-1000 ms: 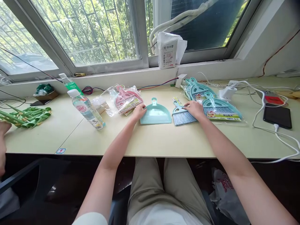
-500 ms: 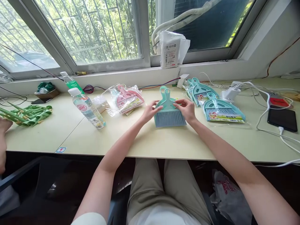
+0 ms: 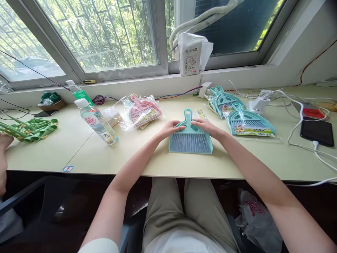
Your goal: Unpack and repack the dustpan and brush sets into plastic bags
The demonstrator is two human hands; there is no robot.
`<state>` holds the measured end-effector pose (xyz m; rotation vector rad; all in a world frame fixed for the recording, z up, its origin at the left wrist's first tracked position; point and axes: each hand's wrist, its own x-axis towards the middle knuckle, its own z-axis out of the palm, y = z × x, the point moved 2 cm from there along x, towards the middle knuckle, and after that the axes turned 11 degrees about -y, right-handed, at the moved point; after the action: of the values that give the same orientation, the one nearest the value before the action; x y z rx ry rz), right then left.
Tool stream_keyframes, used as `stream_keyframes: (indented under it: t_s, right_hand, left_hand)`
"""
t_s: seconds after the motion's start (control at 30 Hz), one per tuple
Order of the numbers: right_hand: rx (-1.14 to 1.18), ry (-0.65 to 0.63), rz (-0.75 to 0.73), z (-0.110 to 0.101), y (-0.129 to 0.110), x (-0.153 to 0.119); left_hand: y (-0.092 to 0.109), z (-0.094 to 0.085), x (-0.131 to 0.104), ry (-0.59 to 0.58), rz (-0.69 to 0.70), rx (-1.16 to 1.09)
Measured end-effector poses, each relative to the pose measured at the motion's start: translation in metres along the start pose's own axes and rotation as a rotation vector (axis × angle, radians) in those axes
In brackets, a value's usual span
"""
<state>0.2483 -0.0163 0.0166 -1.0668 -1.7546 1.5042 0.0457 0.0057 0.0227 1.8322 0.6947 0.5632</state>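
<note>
A teal dustpan and brush set (image 3: 191, 142) lies flat on the table (image 3: 147, 158), bristles toward me and handle toward the window. My left hand (image 3: 170, 129) grips its left upper edge, and my right hand (image 3: 206, 126) grips the right upper edge. Just behind my right hand lies a small printed card (image 3: 200, 113). To the right are bagged teal brush sets (image 3: 251, 123), and to the left is a bagged pink set (image 3: 144, 110).
Two bottles (image 3: 96, 121) lean at the left, beyond them green stalks (image 3: 31, 128) near another person's hand (image 3: 5, 141). A phone (image 3: 316, 131) and white cables lie at the right. A white package (image 3: 191, 58) stands on the sill.
The teal set has come down toward me and now lies flatter, with both hands still on it. The printed card behind it has come into view.
</note>
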Motion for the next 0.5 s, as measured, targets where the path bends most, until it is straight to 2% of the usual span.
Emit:
stream_keyframes:
  t_s: [0.07, 0.13, 0.37, 0.5]
  right_hand:
    - [0.033, -0.017, 0.002, 0.005, 0.004, 0.001]
    - [0.034, 0.002, -0.008, 0.008, 0.005, 0.002]
    - [-0.083, 0.125, -0.077, 0.010, 0.005, 0.013]
    - [-0.074, 0.214, -0.097, 0.006, 0.014, 0.021]
  left_hand:
    - [0.001, 0.001, -0.001, -0.079, -0.051, -0.008]
    - [0.001, 0.000, -0.002, -0.111, -0.071, 0.008]
    - [-0.011, -0.003, 0.005, 0.122, -0.083, 0.041]
    - [-0.014, -0.004, 0.006, 0.168, -0.059, 0.034]
